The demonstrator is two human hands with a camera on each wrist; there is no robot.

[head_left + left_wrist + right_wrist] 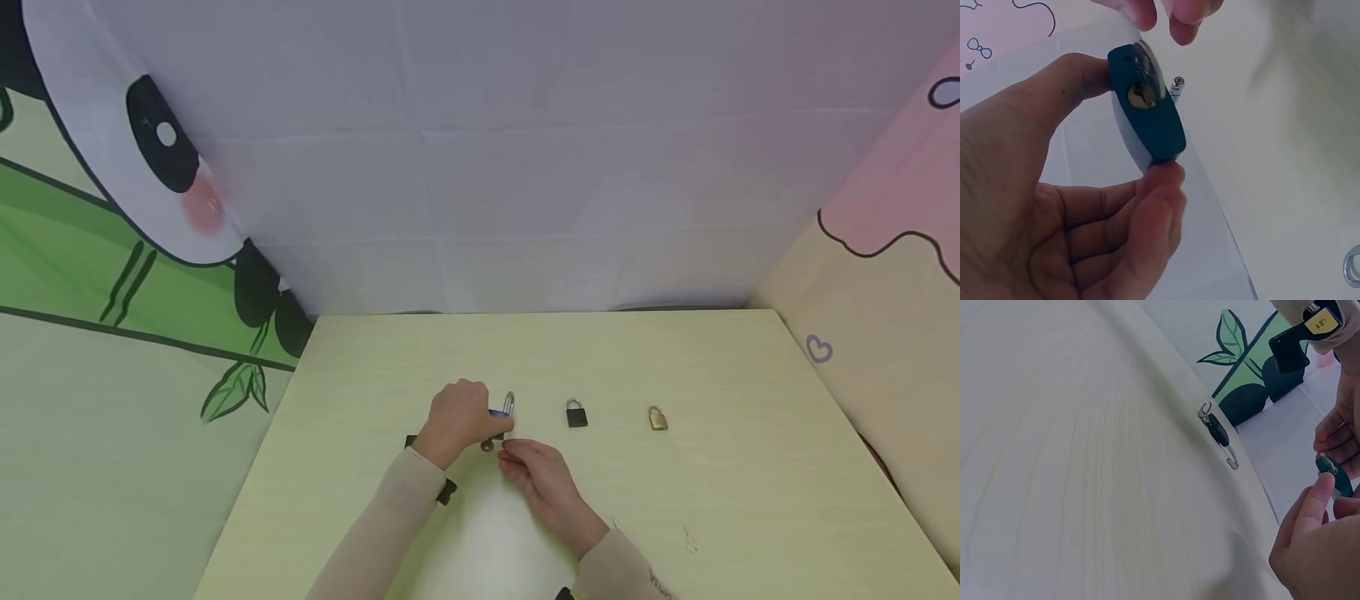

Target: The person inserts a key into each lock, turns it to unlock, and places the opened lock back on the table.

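Observation:
My left hand (pixel 462 421) grips a blue padlock (pixel 1159 128) between thumb and fingers, its keyhole face turned toward the right hand. The padlock's shackle stands raised and open in the head view. A key (pixel 1150 72) sits in the keyhole. My right hand (pixel 547 483) is close beside the key. In the left wrist view its fingertips (pixel 1191 15) are parted and a little off the key, with nothing seen between them. The right wrist view shows both hands around the padlock, partly cut off by the frame edge.
A black padlock (pixel 576 414) and a brass padlock (pixel 657 418) lie to the right on the table (pixel 750 483). Another black padlock (pixel 1217 430), shackle open and a ring attached, lies near the table's edge. A small key (pixel 691 541) lies at the front right.

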